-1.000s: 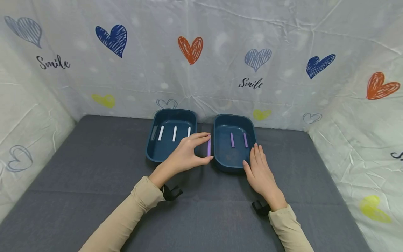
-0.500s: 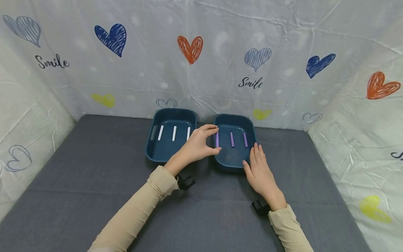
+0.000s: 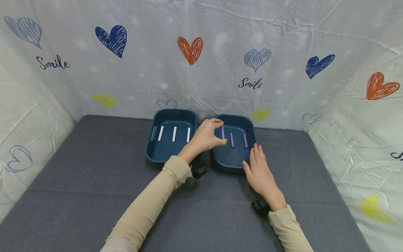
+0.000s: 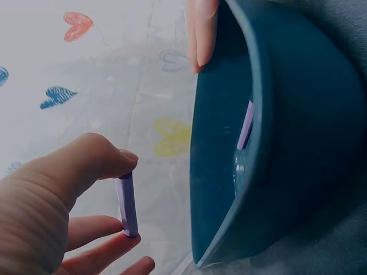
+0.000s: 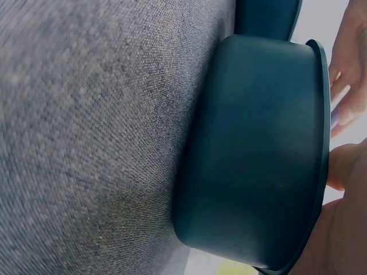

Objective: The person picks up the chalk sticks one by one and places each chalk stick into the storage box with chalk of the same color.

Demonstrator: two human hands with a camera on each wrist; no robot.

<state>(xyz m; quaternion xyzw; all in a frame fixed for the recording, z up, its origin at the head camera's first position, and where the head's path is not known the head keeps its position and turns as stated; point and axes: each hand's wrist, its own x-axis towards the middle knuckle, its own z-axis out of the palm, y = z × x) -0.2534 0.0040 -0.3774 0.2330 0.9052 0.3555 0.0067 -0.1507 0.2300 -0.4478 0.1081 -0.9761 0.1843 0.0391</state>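
Note:
In the head view my left hand point(image 3: 207, 135) pinches a purple chalk stick point(image 3: 223, 132) by its two ends, between thumb and fingers. It is over the left side of the right-hand blue bin point(image 3: 228, 166). The left wrist view shows the held purple chalk stick point(image 4: 127, 205) above the bin's rim. Two more purple chalk sticks point(image 3: 232, 140) lie side by side on that bin's floor. My right hand point(image 3: 260, 171) rests against the same bin's front right corner, fingers straight along the rim and thumb on the front edge.
A second blue bin point(image 3: 154, 157) stands close on the left, with three white chalk sticks point(image 3: 174, 134) in it. Both bins sit on a grey cloth-covered table point(image 3: 94, 168), near the heart-printed white curtain point(image 3: 220, 42) at the back.
My left hand has carried the purple chalk stick rightwards and slightly away, from the gap between the bins to over the right-hand bin. The right hand has stayed still.

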